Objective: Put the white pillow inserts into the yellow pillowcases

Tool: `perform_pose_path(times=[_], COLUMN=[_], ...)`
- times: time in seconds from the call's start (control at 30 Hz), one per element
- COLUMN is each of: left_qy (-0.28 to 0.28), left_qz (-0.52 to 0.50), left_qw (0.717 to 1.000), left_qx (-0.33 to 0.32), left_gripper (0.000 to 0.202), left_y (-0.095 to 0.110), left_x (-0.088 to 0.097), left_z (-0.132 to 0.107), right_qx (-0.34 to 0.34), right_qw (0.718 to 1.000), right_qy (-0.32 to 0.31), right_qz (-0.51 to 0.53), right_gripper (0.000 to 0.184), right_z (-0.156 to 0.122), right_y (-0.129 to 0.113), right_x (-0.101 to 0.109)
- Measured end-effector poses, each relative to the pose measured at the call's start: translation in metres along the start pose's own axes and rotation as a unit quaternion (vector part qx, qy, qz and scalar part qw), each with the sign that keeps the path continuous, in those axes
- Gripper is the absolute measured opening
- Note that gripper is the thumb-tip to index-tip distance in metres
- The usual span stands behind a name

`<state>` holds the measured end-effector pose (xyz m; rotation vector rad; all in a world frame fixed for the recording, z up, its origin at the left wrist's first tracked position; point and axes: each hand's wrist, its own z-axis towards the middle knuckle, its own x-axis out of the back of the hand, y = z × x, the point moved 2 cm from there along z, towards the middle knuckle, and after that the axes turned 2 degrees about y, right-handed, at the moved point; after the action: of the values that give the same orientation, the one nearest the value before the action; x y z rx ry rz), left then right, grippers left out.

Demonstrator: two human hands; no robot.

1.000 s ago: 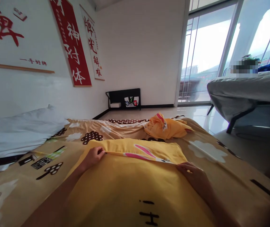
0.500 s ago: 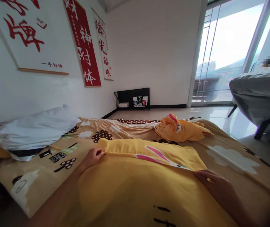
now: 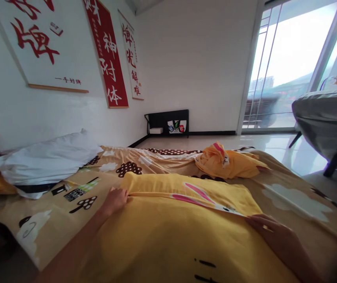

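Observation:
A yellow pillow (image 3: pixel 168 232) with a pink rabbit-ear print lies in front of me on the patterned bedsheet (image 3: pixel 68 192). My left hand (image 3: pixel 115 199) is closed on the pillowcase's open edge at the pillow's far left corner. My right hand (image 3: pixel 270 232) rests at the far right corner with its fingers curled over the same edge of the case. Both forearms lie along the pillow's sides. A flap of the case (image 3: pixel 192 188) is folded over at the far end.
A second crumpled yellow pillowcase (image 3: pixel 230 162) lies further along the bed. A white pillow (image 3: pixel 44 157) sits at the left against the wall with red banners (image 3: pixel 106 55). A grey-covered bed (image 3: pixel 324 114) stands at the right, glass doors (image 3: pixel 277 70) behind it.
The view has swung left and slightly down. My left hand has closed tighter on the case's edge, and my right hand has slid a little outward along the right corner.

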<state>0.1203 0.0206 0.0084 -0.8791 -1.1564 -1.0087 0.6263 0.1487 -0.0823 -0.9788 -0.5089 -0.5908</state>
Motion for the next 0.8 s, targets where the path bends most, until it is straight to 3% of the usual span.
perform_pose_path(times=[0.13,0.23,0.3,0.4,0.5,0.63,0.8], left_qy=[0.020,0.100,0.115,0.085,0.073,0.055,0.054], left_qz=[-0.022,-0.087,-0.117,-0.088,-0.010,0.047,0.037], left_qw=[1.000,0.987,0.976,0.981,0.985,0.984,0.990], left_qx=[-0.003,-0.090,-0.143,-0.154,-0.156,-0.163,-0.121], left_gripper=[0.028,0.032,0.036,0.024,0.029,0.033,0.037], left_y=[-0.006,0.000,0.008,0.021,0.032,0.034,0.019], left_x=[-0.003,-0.003,-0.006,-0.012,-0.014,-0.014,-0.019], left_z=[-0.004,-0.010,-0.012,-0.009,-0.005,-0.009,-0.016], right_qx=[0.043,0.119,0.177,0.233,0.212,0.170,0.148], right_qw=[0.999,0.988,0.972,0.955,0.955,0.956,0.954], right_qy=[0.030,0.095,0.130,0.082,0.024,0.035,0.026], right_qz=[-0.001,-0.036,-0.087,-0.162,-0.208,-0.237,-0.258], right_gripper=[0.048,0.046,0.043,0.038,0.038,0.040,0.041], right_z=[0.000,-0.003,-0.006,-0.013,-0.020,-0.030,-0.043], right_y=[-0.005,-0.016,-0.028,-0.049,-0.062,-0.063,-0.065], right_x=[0.003,0.004,0.002,-0.010,-0.022,-0.028,-0.021])
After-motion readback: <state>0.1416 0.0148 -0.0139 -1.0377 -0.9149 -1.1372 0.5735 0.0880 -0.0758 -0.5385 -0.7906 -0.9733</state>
